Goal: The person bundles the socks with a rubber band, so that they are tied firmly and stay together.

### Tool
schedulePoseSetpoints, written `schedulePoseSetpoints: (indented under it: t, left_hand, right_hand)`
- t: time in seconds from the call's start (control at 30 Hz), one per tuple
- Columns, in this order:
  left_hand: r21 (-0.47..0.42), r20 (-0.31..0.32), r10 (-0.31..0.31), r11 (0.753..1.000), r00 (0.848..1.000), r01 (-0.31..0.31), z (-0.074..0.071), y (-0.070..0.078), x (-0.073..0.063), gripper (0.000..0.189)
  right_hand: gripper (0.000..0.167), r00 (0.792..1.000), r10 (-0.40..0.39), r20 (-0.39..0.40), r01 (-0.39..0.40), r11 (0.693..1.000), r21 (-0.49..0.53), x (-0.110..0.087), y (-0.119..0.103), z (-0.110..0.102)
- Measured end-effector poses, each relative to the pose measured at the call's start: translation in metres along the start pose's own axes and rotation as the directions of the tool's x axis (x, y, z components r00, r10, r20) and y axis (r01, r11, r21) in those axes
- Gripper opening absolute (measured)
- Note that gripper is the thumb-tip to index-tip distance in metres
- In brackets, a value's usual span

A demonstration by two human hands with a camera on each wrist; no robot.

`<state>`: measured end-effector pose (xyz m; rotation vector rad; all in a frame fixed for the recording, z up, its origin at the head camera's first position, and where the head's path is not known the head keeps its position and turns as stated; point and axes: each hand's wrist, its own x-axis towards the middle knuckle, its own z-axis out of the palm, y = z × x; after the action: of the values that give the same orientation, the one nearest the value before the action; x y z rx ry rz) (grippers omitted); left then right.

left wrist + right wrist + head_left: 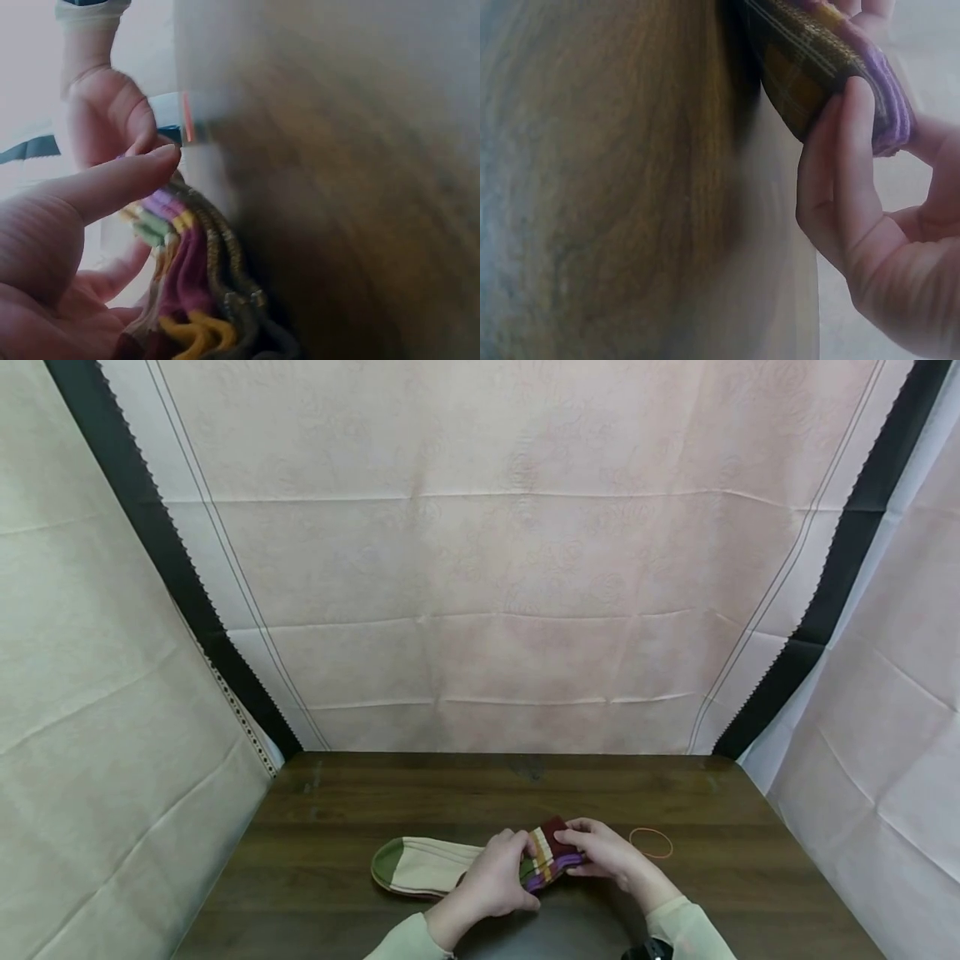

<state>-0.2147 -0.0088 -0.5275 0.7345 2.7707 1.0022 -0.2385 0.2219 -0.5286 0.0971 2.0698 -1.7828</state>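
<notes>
A stack of layered socks lies lengthwise over the table, cream with a green toe end at the left. Its right end shows striped and plaid cuffs in maroon, yellow, white, green and purple. My left hand grips the stack around its middle, covering part of it. In the left wrist view, several folded layers show edge-on beside the thumb. At the cuff end, my right hand pinches the socks between thumb and fingers. The right wrist view has its fingertips against the plaid underside.
An orange rubber band lies on the brown wooden table, just right of the right hand. Pale cloth hangs behind the table and along both sides. A dark watch-like band sits at the right sleeve.
</notes>
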Motion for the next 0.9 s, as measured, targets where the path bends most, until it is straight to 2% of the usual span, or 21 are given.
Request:
schedulePoseSetpoints:
  t: [0.17, 0.37, 0.47, 0.57, 0.7, 0.9]
  left_hand:
    - [0.106, -0.035, 0.002, 0.994, 0.999, 0.002, 0.007, -0.002, 0.001, 0.073]
    - [0.216, -0.112, 0.045, 0.976, 0.993, -0.020, 0.015, -0.003, 0.004, 0.076]
    - [0.239, -0.139, 0.068, 0.970, 0.988, -0.033, 0.016, -0.003, 0.004, 0.072]
    - [0.201, -0.121, 0.054, 0.979, 0.991, -0.029, 0.013, -0.002, 0.004, 0.062]
    - [0.085, -0.070, 0.007, 0.996, 0.997, -0.001, 0.007, -0.004, 0.005, 0.044]
    - [-0.029, -0.063, -0.003, 1.000, 0.998, 0.001, 0.001, -0.010, 0.007, 0.031]
  right_hand:
    - [0.061, 1.000, -0.001, 0.001, 0.001, 0.999, 0.034, 0.000, -0.001, 0.001]
    - [0.061, 1.000, 0.015, 0.000, -0.015, 0.998, 0.054, 0.000, -0.001, 0.001]
    - [0.061, 1.000, 0.022, 0.003, -0.022, 0.998, 0.057, 0.000, -0.001, 0.000]
    - [0.061, 1.000, 0.022, 0.007, -0.022, 0.999, 0.046, 0.001, 0.000, -0.002]
    - [0.059, 1.000, 0.018, 0.017, -0.018, 1.000, 0.011, 0.002, 0.003, -0.007]
    - [0.056, 0.998, -0.019, 0.064, 0.022, 0.998, -0.054, -0.001, 0.007, -0.017]
